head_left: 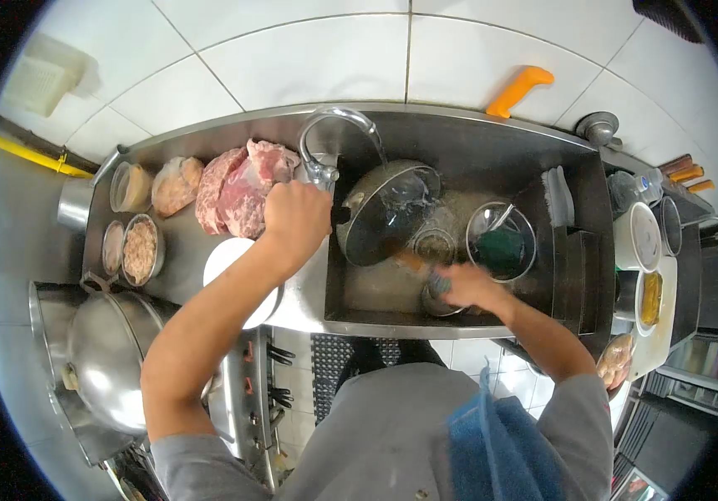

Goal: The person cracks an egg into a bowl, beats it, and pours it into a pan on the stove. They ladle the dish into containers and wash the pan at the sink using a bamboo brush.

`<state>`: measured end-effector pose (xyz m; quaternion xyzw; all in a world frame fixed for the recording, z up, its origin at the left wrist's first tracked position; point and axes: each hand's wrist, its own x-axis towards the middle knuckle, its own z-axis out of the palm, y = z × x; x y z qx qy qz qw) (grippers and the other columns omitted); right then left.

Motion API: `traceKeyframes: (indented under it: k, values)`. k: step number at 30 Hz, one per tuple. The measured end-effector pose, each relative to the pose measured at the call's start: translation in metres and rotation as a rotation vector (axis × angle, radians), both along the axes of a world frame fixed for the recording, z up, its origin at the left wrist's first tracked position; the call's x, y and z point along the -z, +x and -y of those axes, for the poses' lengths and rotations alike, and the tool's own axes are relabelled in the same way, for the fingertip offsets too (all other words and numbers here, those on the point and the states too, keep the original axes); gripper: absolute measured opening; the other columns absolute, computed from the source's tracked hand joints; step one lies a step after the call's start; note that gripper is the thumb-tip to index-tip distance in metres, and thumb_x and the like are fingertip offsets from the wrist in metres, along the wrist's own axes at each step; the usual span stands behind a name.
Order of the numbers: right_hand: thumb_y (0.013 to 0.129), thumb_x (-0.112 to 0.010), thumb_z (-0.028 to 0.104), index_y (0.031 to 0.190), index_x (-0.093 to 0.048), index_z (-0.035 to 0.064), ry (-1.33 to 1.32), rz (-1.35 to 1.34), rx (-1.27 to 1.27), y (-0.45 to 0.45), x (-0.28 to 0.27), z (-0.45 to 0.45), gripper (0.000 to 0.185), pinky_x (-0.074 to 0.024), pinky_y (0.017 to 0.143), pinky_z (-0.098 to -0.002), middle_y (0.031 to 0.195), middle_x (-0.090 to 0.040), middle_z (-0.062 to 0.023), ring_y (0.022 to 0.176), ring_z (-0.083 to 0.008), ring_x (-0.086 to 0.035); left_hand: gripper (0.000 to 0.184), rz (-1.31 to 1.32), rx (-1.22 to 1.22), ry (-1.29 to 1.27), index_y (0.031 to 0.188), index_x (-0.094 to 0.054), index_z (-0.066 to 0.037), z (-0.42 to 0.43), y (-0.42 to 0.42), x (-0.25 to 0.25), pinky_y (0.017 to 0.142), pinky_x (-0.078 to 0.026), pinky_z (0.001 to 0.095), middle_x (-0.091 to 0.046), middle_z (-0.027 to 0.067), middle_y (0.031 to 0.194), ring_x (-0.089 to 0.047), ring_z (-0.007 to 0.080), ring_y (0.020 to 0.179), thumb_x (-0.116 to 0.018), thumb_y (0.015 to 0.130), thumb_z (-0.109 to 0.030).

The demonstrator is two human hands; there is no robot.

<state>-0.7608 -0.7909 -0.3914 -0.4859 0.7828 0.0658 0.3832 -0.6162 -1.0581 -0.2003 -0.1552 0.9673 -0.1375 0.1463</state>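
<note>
Under the stream from the curved faucet (338,113) a dark pan (388,213) is tilted over the steel sink (476,134), with water in it. My left hand (296,219) is closed around the pan's handle at the left rim of the sink. Low in the sink, my right hand (469,286) is closed and blurred by motion; what it grips is too smeared to name. Beside it are a small round metal container (435,247) and a bowl (516,265) holding something dark green and a utensil.
Large pieces of raw meat (246,190) lie on the steel counter (183,259) at left, near a white round lid or plate (229,263) and containers of food (140,249). A big domed metal pot (108,359) stands lower left. White containers (639,238) stand right of the sink.
</note>
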Motion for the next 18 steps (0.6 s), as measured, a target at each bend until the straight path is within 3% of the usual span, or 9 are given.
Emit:
traceKeyframes:
  k: [1,4,8,10,13,16,18]
  values:
    - [0.077,-0.067,0.03,0.144,-0.041,0.0203,-0.147,0.072,0.03,0.011,0.008,-0.007,0.072,-0.0473,0.096,-0.0441,0.102,-0.067,-0.0222,0.098,-0.0396,-0.064,0.041,0.004,-0.004,0.002,0.076,-0.072,-0.006,0.002,-0.001,-0.002,0.065,-0.055,0.0359,-0.069,0.0109,0.076,-0.069,0.026,0.076,-0.077,0.069,-0.046]
    - [0.073,-0.067,0.034,0.127,-0.059,0.0177,-0.005,-0.19,0.175,-0.021,-0.027,0.013,0.057,-0.0542,0.08,-0.044,0.099,-0.069,-0.0191,0.095,-0.0353,-0.066,0.042,0.004,-0.015,0.01,0.076,-0.072,-0.006,0.001,0.002,0.0,0.065,-0.055,0.0359,-0.069,0.0103,0.075,-0.069,0.0257,0.076,-0.077,0.068,-0.047]
    - [0.075,-0.068,0.026,0.12,-0.062,0.0101,-0.202,0.062,0.06,0.01,-0.012,-0.003,0.048,-0.055,0.073,-0.0405,0.089,-0.07,-0.0168,0.085,-0.0319,-0.069,0.042,0.014,-0.02,-0.005,0.076,-0.073,-0.007,0.006,-0.002,0.003,0.064,-0.054,0.0355,-0.069,0.0095,0.075,-0.069,0.0249,0.077,-0.078,0.068,-0.048]
    - [0.072,-0.067,0.024,0.116,-0.063,0.0055,-0.329,-0.138,0.019,0.007,0.011,-0.011,0.048,-0.0555,0.07,-0.0403,0.087,-0.07,-0.0163,0.08,-0.0307,-0.07,0.042,-0.012,-0.046,-0.016,0.076,-0.073,-0.008,0.011,-0.005,0.0,0.063,-0.054,0.035,-0.069,0.0094,0.075,-0.069,0.0245,0.076,-0.078,0.067,-0.048]
    - [0.069,-0.066,0.025,0.114,-0.063,0.0038,-0.186,-0.367,0.115,-0.028,-0.038,0.01,0.05,-0.0559,0.074,-0.0405,0.09,-0.07,-0.0175,0.084,-0.0309,-0.07,0.033,0.053,-0.036,-0.015,0.079,-0.074,-0.011,0.005,-0.001,-0.002,0.064,-0.053,0.0322,-0.071,0.0068,0.08,-0.07,0.0214,0.079,-0.078,0.069,-0.043]
    - [0.069,-0.066,0.023,0.115,-0.063,0.0046,-0.004,-0.284,-0.055,-0.013,-0.018,0.009,0.049,-0.0557,0.076,-0.041,0.09,-0.07,-0.0193,0.086,-0.0325,-0.069,0.031,0.081,-0.043,0.008,0.081,-0.074,-0.013,0.003,-0.006,-0.006,0.065,-0.053,0.0311,-0.072,0.0054,0.084,-0.07,0.02,0.081,-0.078,0.069,-0.041]
    - [0.072,-0.065,0.025,0.12,-0.061,0.0096,-0.031,-0.241,-0.049,-0.011,-0.018,0.006,0.051,-0.0551,0.077,-0.0417,0.094,-0.069,-0.0206,0.089,-0.0319,-0.069,0.033,0.059,-0.04,0.002,0.082,-0.074,-0.013,0.007,-0.009,-0.009,0.065,-0.053,0.0315,-0.072,0.0053,0.085,-0.07,0.0201,0.081,-0.078,0.069,-0.043]
